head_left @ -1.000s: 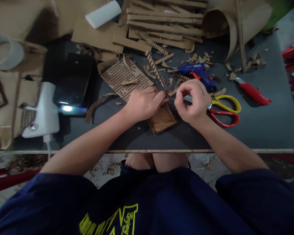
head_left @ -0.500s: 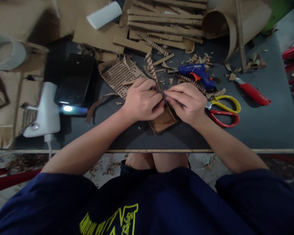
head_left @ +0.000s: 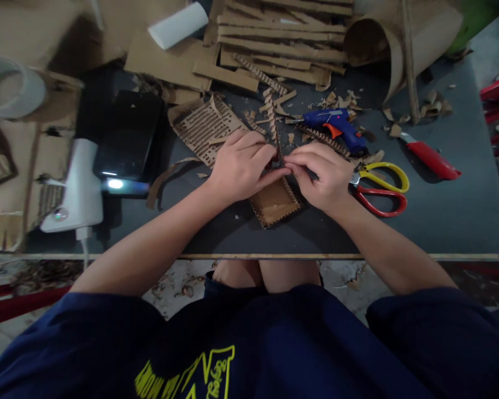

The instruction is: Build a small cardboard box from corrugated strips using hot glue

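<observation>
Left hand (head_left: pixel 240 166), right hand (head_left: pixel 322 174) pinched, seemingly on corrugated strip (head_left: pixel 271 113), inward of worktop's front edge (head_left: pixel 336 256); tugging risks tearing.

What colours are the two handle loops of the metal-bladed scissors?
Far loop yellow, near loop red; best in head view.

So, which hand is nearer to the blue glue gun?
The right. The right hand is just below the blue glue gun in the picture; the left hand is farther away, below and to its left.
</observation>
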A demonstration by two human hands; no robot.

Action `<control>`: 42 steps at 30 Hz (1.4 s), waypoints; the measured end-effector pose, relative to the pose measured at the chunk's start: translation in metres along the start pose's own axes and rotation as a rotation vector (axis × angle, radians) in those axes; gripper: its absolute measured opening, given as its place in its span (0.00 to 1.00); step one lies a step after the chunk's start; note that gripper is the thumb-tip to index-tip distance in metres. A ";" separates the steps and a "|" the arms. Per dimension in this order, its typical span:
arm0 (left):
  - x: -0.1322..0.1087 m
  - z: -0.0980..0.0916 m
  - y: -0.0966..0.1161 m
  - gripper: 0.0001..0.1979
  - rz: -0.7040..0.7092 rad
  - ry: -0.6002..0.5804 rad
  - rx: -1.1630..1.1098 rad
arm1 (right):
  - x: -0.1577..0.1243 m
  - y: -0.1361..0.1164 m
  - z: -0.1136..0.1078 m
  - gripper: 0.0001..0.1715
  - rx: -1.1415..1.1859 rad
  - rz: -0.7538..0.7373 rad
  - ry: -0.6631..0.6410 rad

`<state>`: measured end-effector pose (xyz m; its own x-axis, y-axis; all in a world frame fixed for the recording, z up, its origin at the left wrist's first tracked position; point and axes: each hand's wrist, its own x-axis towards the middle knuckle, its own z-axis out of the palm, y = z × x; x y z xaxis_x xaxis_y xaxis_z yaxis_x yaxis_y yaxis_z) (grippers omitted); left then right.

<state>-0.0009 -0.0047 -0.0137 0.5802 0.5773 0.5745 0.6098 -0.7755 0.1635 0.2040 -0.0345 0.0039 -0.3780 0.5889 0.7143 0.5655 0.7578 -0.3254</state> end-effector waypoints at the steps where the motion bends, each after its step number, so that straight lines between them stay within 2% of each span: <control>1: 0.000 0.000 0.000 0.22 0.005 -0.004 0.001 | 0.000 0.000 0.000 0.10 -0.005 0.008 -0.006; 11: 0.001 0.000 -0.001 0.19 0.066 -0.031 -0.002 | 0.001 -0.001 -0.001 0.11 -0.077 0.040 -0.005; 15: 0.002 0.001 -0.001 0.19 0.049 -0.039 0.000 | 0.000 0.000 -0.001 0.10 -0.078 0.044 -0.009; 26: 0.004 0.001 -0.002 0.15 0.161 0.057 0.133 | 0.001 -0.001 -0.001 0.07 -0.025 -0.017 0.012; 34: 0.004 0.001 -0.004 0.15 0.132 0.026 0.024 | 0.002 -0.001 -0.001 0.08 -0.022 -0.032 0.005; 42: 0.003 0.003 -0.005 0.12 0.187 0.108 0.091 | 0.002 -0.001 -0.001 0.07 -0.015 -0.016 -0.001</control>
<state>-0.0003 0.0018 -0.0155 0.6292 0.3913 0.6715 0.5463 -0.8373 -0.0240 0.2035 -0.0346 0.0061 -0.3881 0.5771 0.7185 0.5705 0.7628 -0.3045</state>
